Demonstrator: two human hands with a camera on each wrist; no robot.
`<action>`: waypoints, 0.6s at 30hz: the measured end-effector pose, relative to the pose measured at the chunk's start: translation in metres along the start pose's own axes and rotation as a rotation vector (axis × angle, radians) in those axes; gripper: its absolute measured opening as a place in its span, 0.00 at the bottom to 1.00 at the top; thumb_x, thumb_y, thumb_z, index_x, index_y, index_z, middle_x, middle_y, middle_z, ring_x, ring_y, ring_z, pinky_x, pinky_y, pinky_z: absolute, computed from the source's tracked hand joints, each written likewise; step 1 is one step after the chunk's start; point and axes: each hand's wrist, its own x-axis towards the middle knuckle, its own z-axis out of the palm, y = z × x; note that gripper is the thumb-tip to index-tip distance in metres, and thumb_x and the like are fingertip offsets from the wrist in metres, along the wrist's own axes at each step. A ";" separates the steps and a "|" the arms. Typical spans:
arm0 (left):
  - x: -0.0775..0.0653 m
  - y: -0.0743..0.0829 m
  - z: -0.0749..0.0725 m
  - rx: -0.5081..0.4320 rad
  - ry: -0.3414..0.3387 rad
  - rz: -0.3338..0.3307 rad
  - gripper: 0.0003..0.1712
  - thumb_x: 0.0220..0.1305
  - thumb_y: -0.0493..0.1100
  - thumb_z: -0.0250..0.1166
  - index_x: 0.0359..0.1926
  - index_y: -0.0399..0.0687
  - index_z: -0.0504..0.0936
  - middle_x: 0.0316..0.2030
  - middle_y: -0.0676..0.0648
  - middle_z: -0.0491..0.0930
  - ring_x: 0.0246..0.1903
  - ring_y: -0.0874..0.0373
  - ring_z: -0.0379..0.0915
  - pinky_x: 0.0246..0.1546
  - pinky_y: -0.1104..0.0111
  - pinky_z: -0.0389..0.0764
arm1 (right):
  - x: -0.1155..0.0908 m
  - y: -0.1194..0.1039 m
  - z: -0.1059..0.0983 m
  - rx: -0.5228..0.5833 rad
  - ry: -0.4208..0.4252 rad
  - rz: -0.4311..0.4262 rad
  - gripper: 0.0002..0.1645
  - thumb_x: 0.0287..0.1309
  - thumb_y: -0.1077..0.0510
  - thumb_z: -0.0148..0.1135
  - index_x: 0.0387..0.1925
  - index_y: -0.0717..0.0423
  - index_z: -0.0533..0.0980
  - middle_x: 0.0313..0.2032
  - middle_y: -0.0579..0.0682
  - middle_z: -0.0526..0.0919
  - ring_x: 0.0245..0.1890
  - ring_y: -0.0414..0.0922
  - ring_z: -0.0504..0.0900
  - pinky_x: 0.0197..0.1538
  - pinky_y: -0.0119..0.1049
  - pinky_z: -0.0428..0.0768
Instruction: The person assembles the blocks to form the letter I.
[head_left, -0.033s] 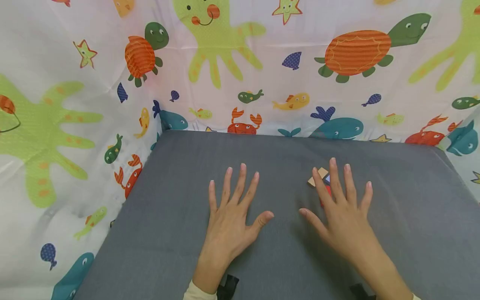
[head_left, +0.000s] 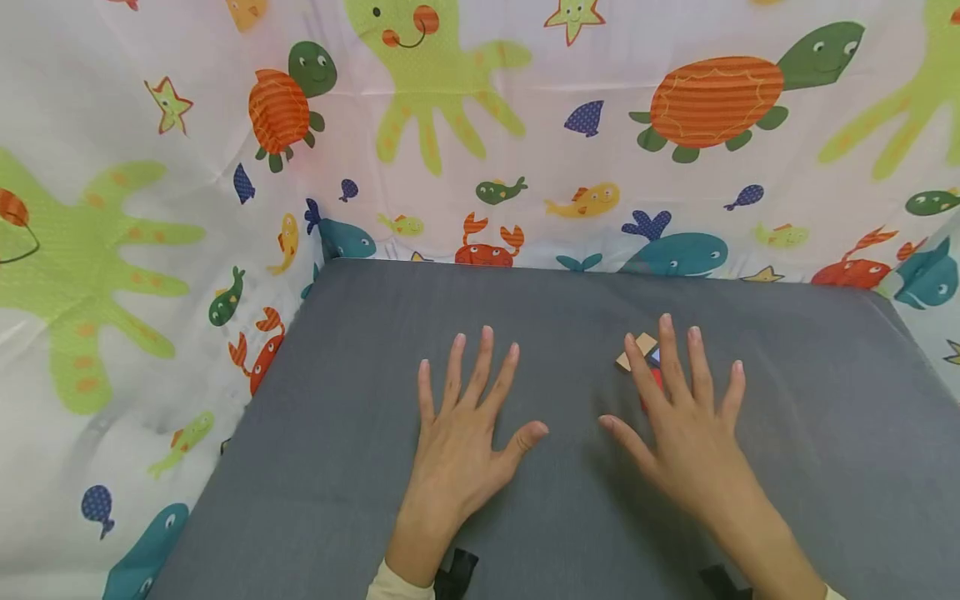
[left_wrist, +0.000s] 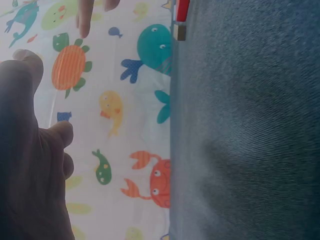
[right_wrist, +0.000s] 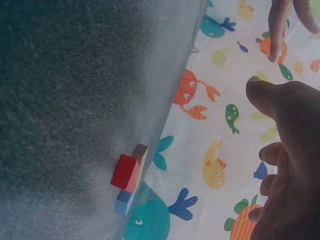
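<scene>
Toward the bench's (head_left: 330, 467) far edge, right of centre, lie red, blue and wooden blocks (right_wrist: 124, 172). The left hand (head_left: 461, 450) and right hand (head_left: 693, 454) spread wide, holding nothing. Nothing has visibly moved; handling seems unstarted.

Inspected: red block (right_wrist: 125, 173), blue block (right_wrist: 123, 202) and tan block (right_wrist: 141, 152) lie clustered on grey cloth (right_wrist: 65, 100) below my right hand (right_wrist: 295, 135); my left hand (right_wrist: 278, 25) shows beyond, apart.
</scene>
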 end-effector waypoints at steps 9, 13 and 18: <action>0.002 0.000 -0.001 -0.050 -0.018 0.075 0.49 0.76 0.77 0.44 0.87 0.63 0.44 0.86 0.55 0.36 0.85 0.52 0.28 0.81 0.45 0.34 | -0.005 0.006 -0.001 0.051 -0.026 0.047 0.60 0.62 0.38 0.74 0.85 0.47 0.53 0.85 0.55 0.42 0.83 0.66 0.43 0.75 0.76 0.34; 0.013 0.005 0.005 -0.128 -0.004 0.194 0.45 0.79 0.67 0.54 0.86 0.56 0.52 0.84 0.53 0.48 0.83 0.56 0.44 0.81 0.53 0.50 | -0.006 0.014 -0.005 0.101 -0.026 0.088 0.54 0.63 0.43 0.75 0.83 0.49 0.59 0.76 0.62 0.69 0.72 0.69 0.70 0.72 0.72 0.60; 0.028 0.012 0.014 -0.234 -0.020 0.270 0.36 0.79 0.59 0.60 0.80 0.54 0.67 0.79 0.53 0.63 0.79 0.59 0.58 0.75 0.58 0.66 | -0.007 0.024 -0.007 0.163 0.039 0.148 0.35 0.67 0.51 0.73 0.72 0.55 0.75 0.56 0.65 0.87 0.51 0.66 0.86 0.51 0.69 0.81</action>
